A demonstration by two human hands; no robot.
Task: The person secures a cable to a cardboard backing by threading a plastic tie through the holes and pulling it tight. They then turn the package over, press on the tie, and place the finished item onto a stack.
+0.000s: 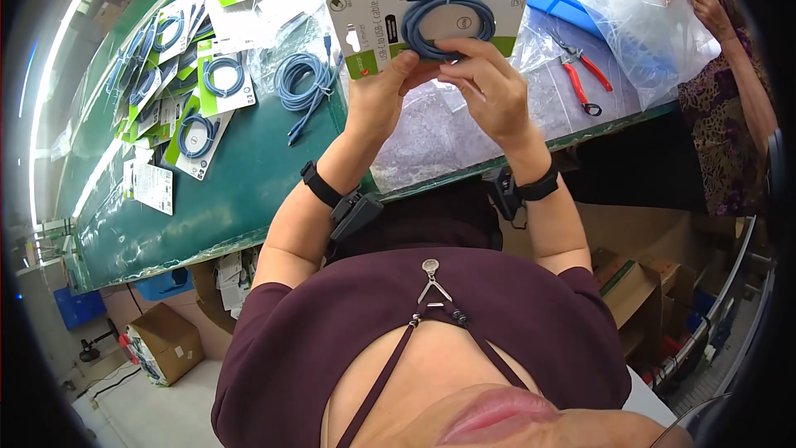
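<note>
While the left hand [380, 91] clamps the card [439, 21] near its lower left corner, the right hand [493, 95] is close beside it, fingers bent against the lower loop of the blue cable [412, 26] on that card; whether they grip, I cannot tell. The card is held up above the table [249, 191]. Below the hands, a grey mat [439, 137] runs between the forearms to the table's front edge. Just past the card's left edge lies a loose cable [304, 83], with a pile of carded cables [207, 75] farther left. Rightward, red pliers [575, 83] lie between the right hand and a plastic bag [643, 25].
</note>
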